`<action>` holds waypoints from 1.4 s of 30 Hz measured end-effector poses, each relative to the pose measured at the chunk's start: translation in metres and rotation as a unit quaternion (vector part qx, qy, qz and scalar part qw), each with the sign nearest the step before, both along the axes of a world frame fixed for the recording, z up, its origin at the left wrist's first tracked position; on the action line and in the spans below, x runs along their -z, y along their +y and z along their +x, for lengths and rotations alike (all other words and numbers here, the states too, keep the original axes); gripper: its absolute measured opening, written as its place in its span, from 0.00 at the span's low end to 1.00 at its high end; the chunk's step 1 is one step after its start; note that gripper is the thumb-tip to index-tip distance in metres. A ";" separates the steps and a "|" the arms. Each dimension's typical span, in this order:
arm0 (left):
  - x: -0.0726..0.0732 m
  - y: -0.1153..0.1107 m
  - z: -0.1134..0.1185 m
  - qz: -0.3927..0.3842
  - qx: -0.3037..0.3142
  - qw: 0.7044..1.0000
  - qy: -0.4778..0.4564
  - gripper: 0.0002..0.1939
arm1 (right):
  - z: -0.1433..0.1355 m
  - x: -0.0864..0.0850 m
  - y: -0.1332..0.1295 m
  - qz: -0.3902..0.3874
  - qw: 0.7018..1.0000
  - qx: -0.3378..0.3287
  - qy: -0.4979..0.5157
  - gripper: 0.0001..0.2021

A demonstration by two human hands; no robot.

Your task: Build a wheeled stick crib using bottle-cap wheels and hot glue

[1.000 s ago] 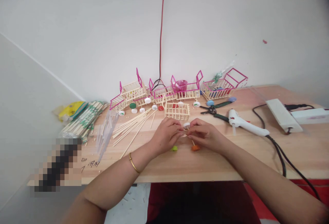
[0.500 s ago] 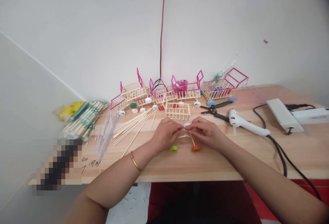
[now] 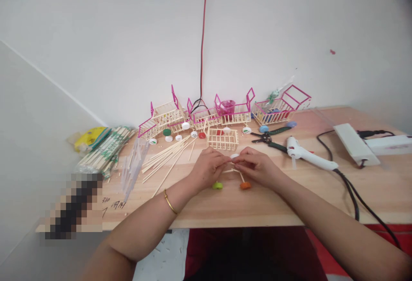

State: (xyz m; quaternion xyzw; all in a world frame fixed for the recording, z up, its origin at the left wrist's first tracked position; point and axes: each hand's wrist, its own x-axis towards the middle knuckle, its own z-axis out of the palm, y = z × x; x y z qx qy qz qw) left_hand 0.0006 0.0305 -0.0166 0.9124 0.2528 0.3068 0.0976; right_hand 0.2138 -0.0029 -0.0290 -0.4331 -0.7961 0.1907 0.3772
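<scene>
Close together over the middle of the wooden table, my left hand [image 3: 207,167] and my right hand [image 3: 259,166] both have their fingertips pinched on a small frame of thin wooden sticks [image 3: 240,175]. A white bottle cap [image 3: 235,156] shows at the right fingertips. At the frame's near ends are a lime-green bottle cap [image 3: 218,185] and an orange bottle cap [image 3: 245,185], low over the tabletop. My fingers hide much of the frame and its joints. Just beyond my hands lies a small stick basket [image 3: 222,139].
Stick carts with magenta edges [image 3: 236,114] line the wall, bottle caps before them. Loose sticks [image 3: 167,158], clear glue sticks [image 3: 133,171] and a bag of chopsticks [image 3: 104,150] lie left. Right are pliers [image 3: 272,140], a white glue gun [image 3: 310,154], a power strip [image 3: 356,145] and cables.
Almost nothing differs. Both hands stay pinched on the stick frame, with only a slight shift of the fingertips around the white cap.
</scene>
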 end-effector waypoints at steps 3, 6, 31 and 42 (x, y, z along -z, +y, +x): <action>0.000 0.001 0.000 -0.001 0.003 1.000 -0.006 0.11 | -0.001 0.000 0.001 -0.001 1.000 0.002 0.003 0.10; 0.001 0.001 0.000 0.002 0.007 1.000 -0.013 0.11 | -0.002 0.001 0.001 0.001 1.000 0.003 0.004 0.11; -0.001 0.001 0.002 -0.004 -0.009 1.000 0.028 0.10 | -0.008 -0.001 -0.001 -0.017 0.999 -0.002 0.031 0.13; -0.004 -0.001 0.002 0.007 -0.013 1.000 0.026 0.11 | -0.007 0.000 -0.001 -0.011 1.000 -0.009 0.018 0.13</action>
